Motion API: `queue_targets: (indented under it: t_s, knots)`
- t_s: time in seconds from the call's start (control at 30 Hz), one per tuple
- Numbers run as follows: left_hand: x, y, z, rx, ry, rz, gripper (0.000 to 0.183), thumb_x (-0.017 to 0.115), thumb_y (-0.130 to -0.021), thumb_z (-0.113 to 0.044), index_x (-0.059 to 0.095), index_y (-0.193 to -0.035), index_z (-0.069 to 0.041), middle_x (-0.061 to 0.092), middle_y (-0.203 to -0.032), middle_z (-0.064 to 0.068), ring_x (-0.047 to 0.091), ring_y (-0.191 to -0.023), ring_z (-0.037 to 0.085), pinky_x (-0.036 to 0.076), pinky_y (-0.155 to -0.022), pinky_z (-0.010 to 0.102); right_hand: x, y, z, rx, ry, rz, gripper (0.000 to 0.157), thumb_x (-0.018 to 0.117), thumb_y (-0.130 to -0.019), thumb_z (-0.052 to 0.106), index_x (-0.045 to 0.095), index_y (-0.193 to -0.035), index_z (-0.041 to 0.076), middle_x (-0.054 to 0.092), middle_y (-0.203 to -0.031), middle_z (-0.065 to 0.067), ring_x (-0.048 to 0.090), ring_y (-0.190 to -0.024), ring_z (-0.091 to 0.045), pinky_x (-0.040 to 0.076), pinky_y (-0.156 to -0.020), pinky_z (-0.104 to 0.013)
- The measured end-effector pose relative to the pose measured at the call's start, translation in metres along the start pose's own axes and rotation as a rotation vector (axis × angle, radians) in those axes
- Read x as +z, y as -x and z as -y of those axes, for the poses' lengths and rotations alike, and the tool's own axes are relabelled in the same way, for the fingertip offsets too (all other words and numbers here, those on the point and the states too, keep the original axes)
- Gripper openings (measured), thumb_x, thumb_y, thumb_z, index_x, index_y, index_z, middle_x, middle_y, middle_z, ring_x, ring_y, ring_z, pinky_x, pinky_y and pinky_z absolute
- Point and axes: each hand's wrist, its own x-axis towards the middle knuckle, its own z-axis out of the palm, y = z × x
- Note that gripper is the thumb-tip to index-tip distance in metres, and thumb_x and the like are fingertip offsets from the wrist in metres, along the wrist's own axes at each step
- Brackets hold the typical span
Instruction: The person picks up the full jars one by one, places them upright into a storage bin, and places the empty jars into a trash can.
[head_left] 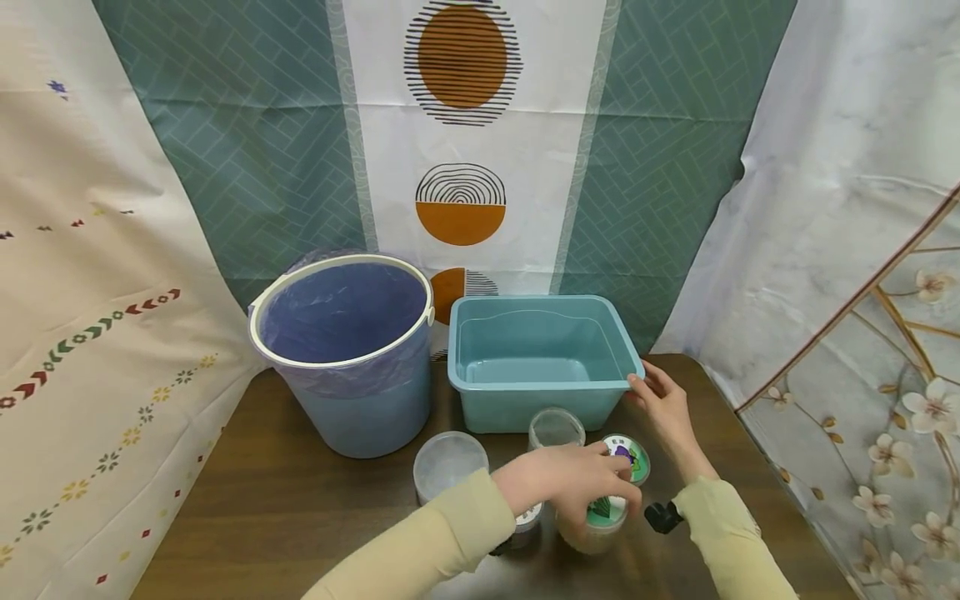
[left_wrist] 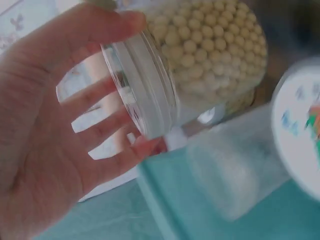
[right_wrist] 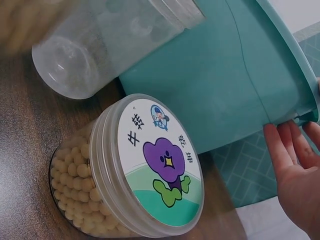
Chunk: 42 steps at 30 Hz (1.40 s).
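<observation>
My left hand (head_left: 573, 483) grips the lid of a clear plastic jar (head_left: 596, 529) from above, thumb and fingers around its rim. In the left wrist view, pale round balls fill this jar (left_wrist: 215, 45). My right hand (head_left: 666, 408) pinches the rim of a teal basin (head_left: 540, 408) at its front right corner, fingertips under the rim in the right wrist view. Between the hands stands another jar of pale balls (right_wrist: 85, 195), its lid (right_wrist: 160, 165) bearing a purple cartoon picture. Behind my left hand is an open, empty clear jar (head_left: 557, 427).
A blue bucket (head_left: 360, 417) lined with a thin bag stands left of the basin. In front of it is another clear container (head_left: 450, 467). A jar with a white label (head_left: 528, 518) is partly hidden under my left forearm. Patterned curtains close off the back and sides.
</observation>
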Motion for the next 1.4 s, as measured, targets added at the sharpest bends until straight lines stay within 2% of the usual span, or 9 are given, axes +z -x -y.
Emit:
queue_targets:
  t_s: [0.2,0.33,0.47,0.63,0.7,0.87,1.03,1.2,1.4]
  knots:
    - [-0.049,0.009,0.012,0.073,0.003,0.032,0.059,0.083,-0.079,-0.034,0.054,-0.130,-0.038,0.045,-0.139,-0.009,0.042,-0.114,0.010,0.040,-0.089,0.018,-0.004,-0.001,0.000,0.011,0.013,0.013,0.062,0.062,-0.097,0.030,0.041,-0.148,0.003,0.065,-0.111,0.010,0.066,-0.094,0.004,0.055,-0.082,-0.016]
    - [-0.078,0.012,0.026,0.100,-0.016,0.041,0.057,0.081,-0.080,-0.032,0.055,-0.131,-0.032,0.048,-0.139,-0.005,0.045,-0.118,0.011,0.036,-0.099,0.023,-0.006,-0.001,0.002,0.044,0.098,-0.003,0.063,0.061,-0.097,0.037,0.041,-0.150,0.008,0.061,-0.108,0.017,0.063,-0.092,0.010,0.053,-0.082,-0.013]
    - [-0.105,0.014,0.043,0.055,-0.010,0.057,0.057,0.078,-0.082,-0.028,0.054,-0.134,-0.029,0.046,-0.143,-0.003,0.046,-0.124,0.013,0.037,-0.104,0.028,-0.007,-0.002,0.003,0.067,0.156,-0.034,0.061,0.059,-0.098,0.038,0.042,-0.150,0.011,0.057,-0.099,0.027,0.058,-0.089,0.015,0.051,-0.077,-0.010]
    - [-0.129,0.016,0.064,-0.040,0.033,0.050,0.059,0.077,-0.084,-0.022,0.052,-0.137,-0.030,0.044,-0.142,-0.001,0.045,-0.120,0.017,0.047,-0.092,0.029,-0.006,-0.003,0.002,0.056,0.089,-0.020,0.058,0.059,-0.099,0.031,0.042,-0.149,0.006,0.061,-0.093,0.031,0.060,-0.086,0.013,0.052,-0.077,-0.011]
    - [-0.135,0.016,0.073,-0.062,0.049,0.039,0.059,0.076,-0.084,-0.021,0.052,-0.137,-0.030,0.045,-0.141,-0.001,0.046,-0.119,0.016,0.047,-0.091,0.030,-0.005,-0.004,0.001,0.046,0.061,-0.012,0.058,0.060,-0.099,0.030,0.042,-0.148,0.004,0.062,-0.092,0.030,0.062,-0.086,0.011,0.053,-0.077,-0.011]
    - [-0.142,0.012,0.091,-0.091,0.090,0.014,0.060,0.077,-0.084,-0.020,0.053,-0.138,-0.027,0.045,-0.143,0.000,0.045,-0.125,0.015,0.046,-0.100,0.033,-0.004,-0.004,-0.002,0.037,0.024,-0.010,0.061,0.062,-0.097,0.030,0.042,-0.148,0.003,0.064,-0.094,0.025,0.064,-0.086,0.009,0.053,-0.077,-0.011]
    - [-0.142,0.007,0.109,-0.126,0.133,-0.002,0.060,0.077,-0.084,-0.020,0.053,-0.139,-0.027,0.044,-0.146,0.001,0.044,-0.129,0.017,0.045,-0.103,0.034,-0.002,-0.003,-0.001,0.035,0.035,-0.012,0.061,0.063,-0.096,0.033,0.043,-0.149,0.008,0.066,-0.096,0.022,0.065,-0.086,0.008,0.054,-0.076,-0.013]
    - [-0.143,0.004,0.124,-0.181,0.151,-0.016,0.059,0.075,-0.085,-0.019,0.053,-0.140,-0.027,0.041,-0.153,0.002,0.038,-0.138,0.021,0.044,-0.104,0.038,0.000,-0.002,0.000,0.028,0.015,0.006,0.061,0.063,-0.096,0.032,0.041,-0.150,0.012,0.066,-0.107,0.015,0.065,-0.091,0.008,0.055,-0.080,-0.015]
    - [-0.139,-0.005,0.138,-0.251,0.185,-0.041,0.058,0.075,-0.086,-0.021,0.053,-0.139,-0.030,0.041,-0.150,0.004,0.043,-0.131,0.020,0.046,-0.101,0.037,0.000,-0.001,-0.002,0.043,0.007,0.005,0.062,0.063,-0.096,0.032,0.041,-0.151,0.013,0.065,-0.112,0.012,0.065,-0.093,0.008,0.054,-0.082,-0.015]
